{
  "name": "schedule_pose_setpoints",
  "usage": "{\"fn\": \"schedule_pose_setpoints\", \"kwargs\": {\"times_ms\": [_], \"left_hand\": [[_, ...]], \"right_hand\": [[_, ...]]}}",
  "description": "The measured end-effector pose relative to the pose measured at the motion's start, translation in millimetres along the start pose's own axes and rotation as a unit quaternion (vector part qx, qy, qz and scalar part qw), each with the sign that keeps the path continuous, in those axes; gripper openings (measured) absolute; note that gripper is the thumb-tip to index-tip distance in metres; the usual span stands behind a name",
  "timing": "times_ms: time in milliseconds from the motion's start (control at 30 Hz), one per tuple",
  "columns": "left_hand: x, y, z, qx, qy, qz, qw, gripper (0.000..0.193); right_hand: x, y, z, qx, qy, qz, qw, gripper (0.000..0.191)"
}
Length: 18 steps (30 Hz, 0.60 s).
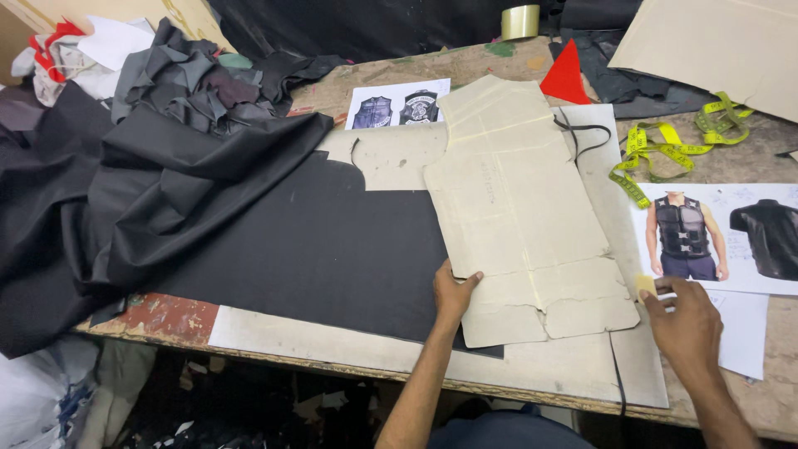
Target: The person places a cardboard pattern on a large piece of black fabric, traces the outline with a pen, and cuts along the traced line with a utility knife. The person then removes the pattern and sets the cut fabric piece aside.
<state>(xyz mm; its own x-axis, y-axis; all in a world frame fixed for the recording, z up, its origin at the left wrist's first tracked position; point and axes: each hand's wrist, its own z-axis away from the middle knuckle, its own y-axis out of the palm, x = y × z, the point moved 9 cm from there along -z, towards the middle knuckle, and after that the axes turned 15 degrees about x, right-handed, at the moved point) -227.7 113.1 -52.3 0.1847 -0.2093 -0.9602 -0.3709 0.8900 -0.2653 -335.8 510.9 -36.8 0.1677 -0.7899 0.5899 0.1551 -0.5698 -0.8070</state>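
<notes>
Clearly the worn wooden worktable (515, 65) carries everything, and most of its left side is buried under a big sheet of matte black fabric (316, 249), flat in the middle and heaped in folds toward the far left. Lying half on that cloth and half on a pale board underneath is the creased beige paper pattern piece (519, 212), its long axis running away from the person and leaning a little leftward, with the narrower shoulder end pointing to the far edge and the torn, notched end nearest the body. To the right sit printed sheets picturing black vests (723, 237), a tangled yellow measuring tape (673, 145) beyond them, a red triangular scrap (565, 76) and a roll of clear tape (520, 21) further back. The left hand (453, 295) lies flat on the pattern's near left edge, fingers together and thumb spread across the paper, pressing it down. The right hand (686, 328) pinches a small yellowish piece of chalk (646, 285) just off the pattern's lower right corner. To my eye, firm, even pressure near the edge being worked would keep the paper from creeping on the slick cloth, and the creased lower corner wants smoothing flat.
</notes>
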Motion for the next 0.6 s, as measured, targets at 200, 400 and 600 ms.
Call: {"fn": "schedule_pose_setpoints", "kwargs": {"times_ms": [200,400,600], "left_hand": [[10,2,6,0.049,-0.009,0.074,0.996,0.04],[-14,-8,34,0.054,-0.055,0.087,0.993,0.057],[-71,-5,47,0.036,0.129,-0.4,0.907,0.094]], "right_hand": [[42,31,59,0.06,0.019,-0.123,0.99,0.039],[92,56,70,0.093,0.029,-0.161,0.982,0.048],[81,85,37,0.072,0.01,-0.161,0.984,0.048]]}}
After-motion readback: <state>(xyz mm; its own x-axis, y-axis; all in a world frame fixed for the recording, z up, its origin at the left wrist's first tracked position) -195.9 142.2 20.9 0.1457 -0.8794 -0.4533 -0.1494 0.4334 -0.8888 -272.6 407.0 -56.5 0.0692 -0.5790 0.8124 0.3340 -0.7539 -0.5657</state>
